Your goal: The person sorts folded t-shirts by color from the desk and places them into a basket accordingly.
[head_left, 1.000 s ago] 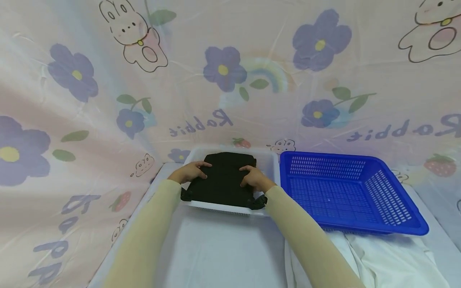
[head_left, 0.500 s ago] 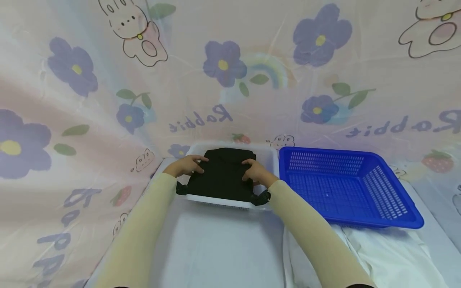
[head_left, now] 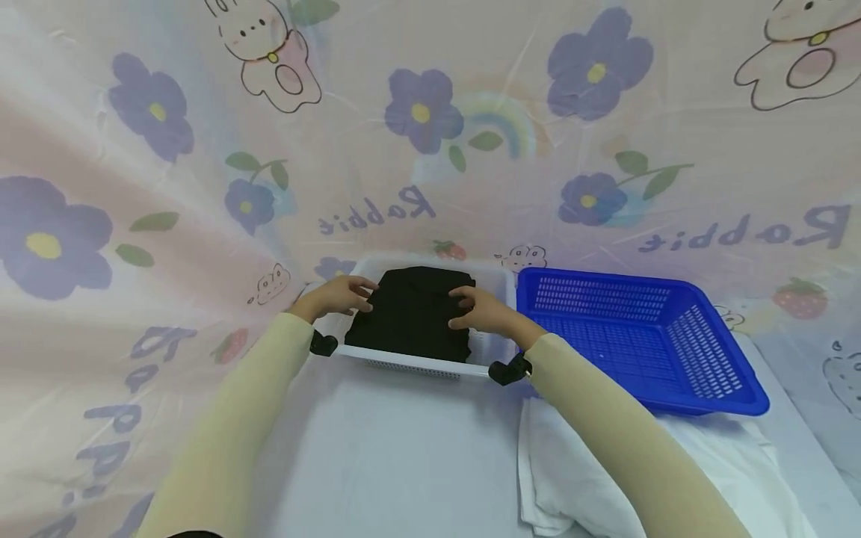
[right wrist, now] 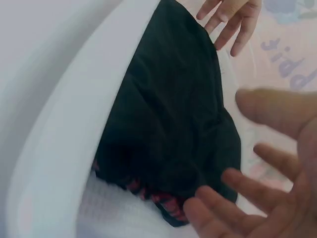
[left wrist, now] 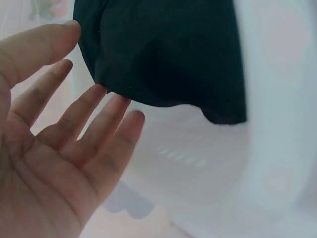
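Observation:
A folded black garment (head_left: 413,314) lies in a white plastic basket (head_left: 494,280) near the back of the table. In the right wrist view a red patterned strip (right wrist: 168,202) shows along one edge of the cloth. My left hand (head_left: 336,295) is at the garment's left side, fingers spread and relaxed, fingertips right at the cloth's edge in the left wrist view. On the other side my right hand (head_left: 486,310) hovers over the right edge, thumb and fingers apart. Neither hand grips the cloth.
A blue plastic basket (head_left: 733,336) with mesh walls stands right beside the white one. White cloth (head_left: 572,463) lies in front of it, partly under my right sleeve. A printed curtain (head_left: 350,134) hangs close behind and on the left.
Both hands have drawn outward from the garment, the left to the left and the right to the right. The garment stays in the white basket.

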Action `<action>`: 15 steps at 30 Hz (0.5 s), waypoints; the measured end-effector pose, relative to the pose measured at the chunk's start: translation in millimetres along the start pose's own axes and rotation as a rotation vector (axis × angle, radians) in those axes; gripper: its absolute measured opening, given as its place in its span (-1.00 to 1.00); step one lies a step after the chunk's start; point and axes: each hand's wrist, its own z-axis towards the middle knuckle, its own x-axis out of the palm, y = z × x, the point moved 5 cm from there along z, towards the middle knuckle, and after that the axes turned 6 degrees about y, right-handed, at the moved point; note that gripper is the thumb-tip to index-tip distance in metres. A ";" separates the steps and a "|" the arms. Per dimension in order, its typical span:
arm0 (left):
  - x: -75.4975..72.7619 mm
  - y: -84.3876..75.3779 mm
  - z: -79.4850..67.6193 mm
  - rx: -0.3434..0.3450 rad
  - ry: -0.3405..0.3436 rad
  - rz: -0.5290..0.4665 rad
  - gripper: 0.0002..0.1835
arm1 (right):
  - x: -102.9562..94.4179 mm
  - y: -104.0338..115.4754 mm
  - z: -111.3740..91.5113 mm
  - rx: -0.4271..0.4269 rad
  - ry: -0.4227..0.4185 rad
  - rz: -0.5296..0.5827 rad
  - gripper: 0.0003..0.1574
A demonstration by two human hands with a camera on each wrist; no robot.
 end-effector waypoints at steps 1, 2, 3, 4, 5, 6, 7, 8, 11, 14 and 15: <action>1.3 0.5 -1.2 0.002 -0.004 0.023 -0.43 | -1.0 0.1 -5.3 -0.021 0.002 -0.025 -0.20; 2.8 0.4 -3.1 0.004 -0.011 0.050 -0.44 | -2.6 0.0 -10.5 -0.037 0.001 -0.045 -0.22; 4.3 -0.3 -5.2 0.009 -0.019 0.077 -0.45 | -4.6 0.2 -15.7 -0.052 -0.001 -0.059 -0.24; 5.5 -1.6 -7.8 0.016 -0.027 0.103 -0.47 | -7.0 0.2 -20.9 -0.061 -0.005 -0.070 -0.26; 6.5 -3.1 -10.3 0.026 -0.042 0.128 -0.49 | -9.5 0.8 -26.3 -0.077 -0.007 -0.077 -0.28; 7.8 -5.6 -13.6 0.036 -0.057 0.151 -0.50 | -12.5 1.5 -31.3 -0.088 -0.018 -0.079 -0.30; 9.2 -8.2 -16.7 0.050 -0.072 0.172 -0.51 | -15.6 2.3 -36.7 -0.097 -0.031 -0.085 -0.31; 10.9 -10.7 -20.0 0.066 -0.088 0.189 -0.53 | -18.4 2.8 -41.4 -0.108 -0.043 -0.089 -0.33; 19.8 -18.8 -31.5 0.129 -0.123 0.187 -0.55 | -23.6 4.8 -58.6 -0.148 -0.070 -0.116 -0.35; 36.9 -25.9 -43.1 0.192 -0.137 0.140 -0.56 | -22.9 1.9 -78.6 -0.167 -0.071 -0.146 -0.37; 44.3 -29.2 -47.0 0.219 -0.139 0.123 -0.57 | -21.6 -0.4 -85.9 -0.172 -0.066 -0.158 -0.37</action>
